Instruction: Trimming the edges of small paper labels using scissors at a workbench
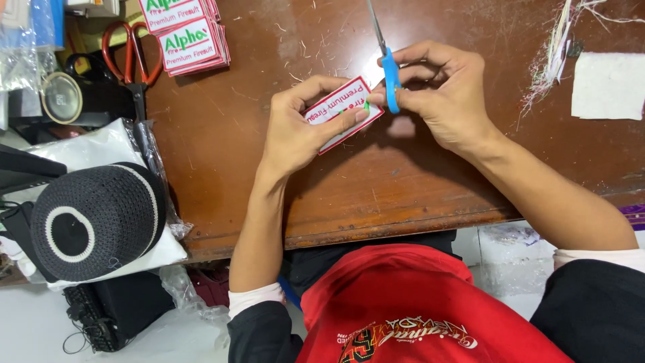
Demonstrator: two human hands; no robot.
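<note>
My left hand [300,128] grips a small white embroidered patch [341,107] with a red border and red and green lettering, held just above the brown wooden table [416,181]. My right hand [440,91] holds small scissors with blue handles [391,84]; their metal blades [375,27] point away from me toward the table's far edge. The scissors' handle sits right at the patch's right end, where the fingers of both hands meet.
A stack of matching patches [188,37] lies at the far left, beside red-handled scissors [127,54]. A black knitted cap with white rings [94,218] rests on white fabric at the left. A white cloth piece [608,86] and loose threads [554,54] lie far right.
</note>
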